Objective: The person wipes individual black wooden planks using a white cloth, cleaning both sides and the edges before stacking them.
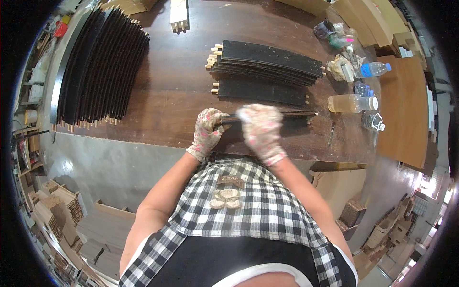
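Observation:
My left hand, in a white glove with pink and red marks, is closed on the left end of a narrow black board near the table's front edge. My right hand, gloved the same way, is curled over the middle of that board and smeared by motion. What its fingers hold, if anything, I cannot make out. Just beyond lies a single black board with pale wooden dowels at its ends. Behind it is a stack of similar black boards, dowels sticking out on the left.
A long row of black doweled boards stands at the left of the brown table. A white doweled piece lies at the far side. Several bottles, one with yellowish liquid, lie at the right near a crumpled bag. Cardboard lies beyond.

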A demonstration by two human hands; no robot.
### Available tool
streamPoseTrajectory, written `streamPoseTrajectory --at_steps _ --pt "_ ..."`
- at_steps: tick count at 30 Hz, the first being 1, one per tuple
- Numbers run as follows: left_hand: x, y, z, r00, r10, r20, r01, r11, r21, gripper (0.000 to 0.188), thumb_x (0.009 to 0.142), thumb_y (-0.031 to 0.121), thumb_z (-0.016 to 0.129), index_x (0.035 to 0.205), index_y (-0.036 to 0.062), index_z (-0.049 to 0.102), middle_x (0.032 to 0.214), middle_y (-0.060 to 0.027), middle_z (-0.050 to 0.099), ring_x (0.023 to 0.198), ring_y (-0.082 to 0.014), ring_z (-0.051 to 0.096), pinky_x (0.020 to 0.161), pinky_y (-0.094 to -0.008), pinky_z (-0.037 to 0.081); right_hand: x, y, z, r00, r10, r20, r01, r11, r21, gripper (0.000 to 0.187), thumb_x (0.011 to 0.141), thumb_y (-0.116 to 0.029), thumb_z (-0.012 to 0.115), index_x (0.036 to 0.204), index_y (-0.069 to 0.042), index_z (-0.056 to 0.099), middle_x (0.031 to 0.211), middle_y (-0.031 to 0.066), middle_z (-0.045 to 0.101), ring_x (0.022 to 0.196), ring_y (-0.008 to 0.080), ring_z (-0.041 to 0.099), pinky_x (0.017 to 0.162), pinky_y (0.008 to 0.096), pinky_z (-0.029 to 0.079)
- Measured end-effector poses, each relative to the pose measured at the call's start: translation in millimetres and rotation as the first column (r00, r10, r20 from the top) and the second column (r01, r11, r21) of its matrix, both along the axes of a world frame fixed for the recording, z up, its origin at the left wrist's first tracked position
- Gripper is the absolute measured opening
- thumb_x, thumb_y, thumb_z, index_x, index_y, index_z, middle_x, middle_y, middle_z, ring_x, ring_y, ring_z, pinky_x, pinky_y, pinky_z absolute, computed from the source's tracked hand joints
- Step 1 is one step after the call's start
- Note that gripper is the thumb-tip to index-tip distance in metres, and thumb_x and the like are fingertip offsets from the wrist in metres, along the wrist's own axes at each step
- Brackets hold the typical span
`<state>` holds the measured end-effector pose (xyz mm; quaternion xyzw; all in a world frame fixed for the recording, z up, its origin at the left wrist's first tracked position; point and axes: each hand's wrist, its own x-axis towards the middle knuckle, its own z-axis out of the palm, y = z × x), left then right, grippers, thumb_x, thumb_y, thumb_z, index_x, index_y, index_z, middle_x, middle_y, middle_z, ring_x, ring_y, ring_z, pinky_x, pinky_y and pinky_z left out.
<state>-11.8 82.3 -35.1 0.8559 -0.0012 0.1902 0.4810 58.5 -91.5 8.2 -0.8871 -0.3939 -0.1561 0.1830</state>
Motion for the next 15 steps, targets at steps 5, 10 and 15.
streamPoseTrajectory --at_steps 5,10,15 --pt "-2 -1 -23 0.996 0.043 0.08 -0.033 0.992 -0.124 0.025 0.07 0.003 0.068 0.094 0.0099 0.067 0.088 -0.0092 0.061 0.086 -0.0307 0.058 0.077 -0.0405 0.046 -18 39 -3 0.981 0.124 -0.153 -0.111 0.99 0.088 0.035 0.074 -0.019 0.062 0.108 -0.011 0.064 0.113 0.009 0.06 0.107 0.0265 0.054 0.094 0.0454 0.038" --pt "-3 6 -2 0.999 -0.023 0.039 0.02 0.997 0.075 0.026 0.072 0.005 0.071 0.097 0.0085 0.064 0.092 -0.0102 0.062 0.09 -0.0319 0.058 0.083 -0.0415 0.045 51 -81 -17 0.952 -0.227 0.204 0.188 0.963 0.194 0.018 0.08 -0.01 0.053 0.092 -0.009 0.067 0.092 0.0122 0.063 0.087 0.027 0.061 0.084 0.0441 0.046" --pt "11 9 18 0.997 -0.074 0.017 0.07 0.982 0.176 0.024 0.078 0.005 0.069 0.101 0.0056 0.062 0.094 -0.009 0.064 0.089 -0.025 0.061 0.08 -0.0381 0.049 98 -166 -2 0.675 -0.643 -0.363 0.738 0.567 0.367 0.025 0.095 -0.019 0.051 0.103 0.002 0.061 0.098 0.0149 0.064 0.088 0.0259 0.062 0.079 0.0363 0.049"
